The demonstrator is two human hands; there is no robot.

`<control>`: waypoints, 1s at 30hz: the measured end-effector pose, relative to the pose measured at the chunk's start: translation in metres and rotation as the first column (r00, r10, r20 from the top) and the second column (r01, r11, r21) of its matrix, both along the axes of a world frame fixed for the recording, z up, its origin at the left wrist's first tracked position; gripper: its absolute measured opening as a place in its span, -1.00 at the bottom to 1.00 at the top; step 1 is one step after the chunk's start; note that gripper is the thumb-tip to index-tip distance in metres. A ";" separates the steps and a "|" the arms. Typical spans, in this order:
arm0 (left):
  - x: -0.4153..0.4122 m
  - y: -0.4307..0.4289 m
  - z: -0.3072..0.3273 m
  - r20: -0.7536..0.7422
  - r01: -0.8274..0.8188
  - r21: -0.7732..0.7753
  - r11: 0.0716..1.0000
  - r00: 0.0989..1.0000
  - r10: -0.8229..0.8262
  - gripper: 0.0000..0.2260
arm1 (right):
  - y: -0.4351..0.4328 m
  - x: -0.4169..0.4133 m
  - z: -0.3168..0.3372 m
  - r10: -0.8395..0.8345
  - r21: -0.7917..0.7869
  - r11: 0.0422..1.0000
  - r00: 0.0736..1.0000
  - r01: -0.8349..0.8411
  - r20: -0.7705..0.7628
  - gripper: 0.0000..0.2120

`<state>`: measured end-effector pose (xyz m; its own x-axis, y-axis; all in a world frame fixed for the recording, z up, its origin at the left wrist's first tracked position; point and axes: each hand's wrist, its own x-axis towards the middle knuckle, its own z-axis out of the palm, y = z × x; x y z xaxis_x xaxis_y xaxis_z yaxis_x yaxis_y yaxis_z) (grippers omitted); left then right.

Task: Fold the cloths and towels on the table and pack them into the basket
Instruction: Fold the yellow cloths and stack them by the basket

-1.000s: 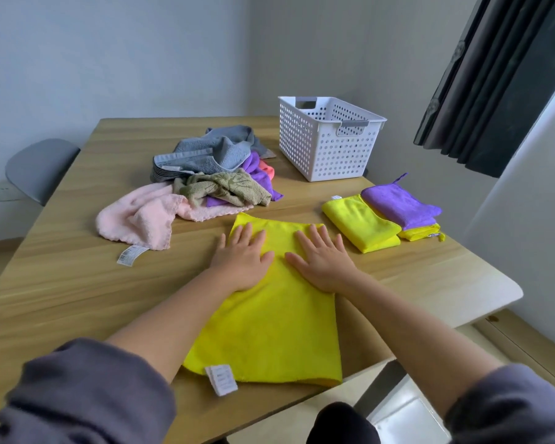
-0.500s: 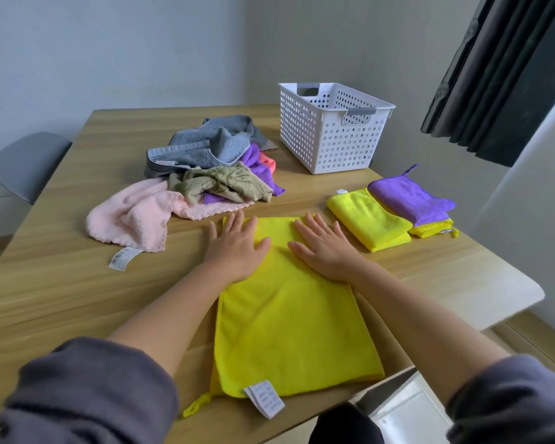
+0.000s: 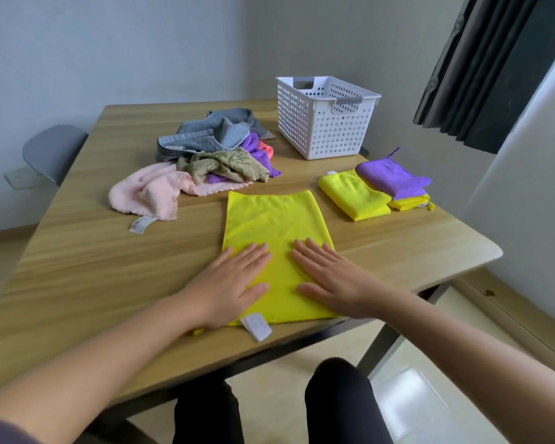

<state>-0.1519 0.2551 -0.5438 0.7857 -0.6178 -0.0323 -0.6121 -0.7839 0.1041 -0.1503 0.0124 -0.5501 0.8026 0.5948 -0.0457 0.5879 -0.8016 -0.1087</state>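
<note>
Smoothing the yellow cloth (image 3: 273,219) with the left hand (image 3: 228,283) and the right hand (image 3: 334,280), both laid flat on its near half, fingers (image 3: 253,254) straight and spread wide, gripping nothing. Lies lengthwise on the bench (image 3: 109,251), running away ahead of the fingertips, with the near hem and white label (image 3: 256,326) just behind the palms.

To fold well: sweep outward to clear creases, pinch the two near corners, carry them forward onto the far corners, match hems, then press flat.

Close behind the palms: the bench edge, so avoid dragging the cloth back. Ahead of the fingertips, past the far hem: the loose pile (image 3: 225,155), with a pink towel (image 3: 151,193) near that hem. Right of the right fingers: bare bench, then a folded yellow cloth (image 3: 353,195) and a folded purple cloth (image 3: 391,177), with the basket (image 3: 324,123) beyond. Left of the left fingers: open bench.
</note>
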 end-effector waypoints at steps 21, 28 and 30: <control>-0.085 0.040 -0.002 0.029 -0.008 -0.596 0.803 0.999 0.032 -0.73 | -0.033 -0.088 0.008 -0.128 0.517 0.853 0.988 0.066 0.086 -0.76; -0.048 0.020 0.030 -0.236 -0.333 -0.843 0.423 0.935 0.266 -0.80 | -0.002 -0.047 0.041 -0.263 0.886 0.359 0.942 0.294 -0.206 -0.81; -0.023 0.014 0.034 -0.254 -0.382 -0.831 0.405 0.907 0.335 -0.58 | 0.011 -0.022 0.046 -0.300 0.877 0.245 0.893 0.412 -0.336 -0.79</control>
<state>-0.1752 0.2692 -0.5100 0.9547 -0.0141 0.2973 -0.2737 -0.4339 0.8584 -0.1726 0.0229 -0.5042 0.9702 -0.0532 0.2366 0.2139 -0.2723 -0.9382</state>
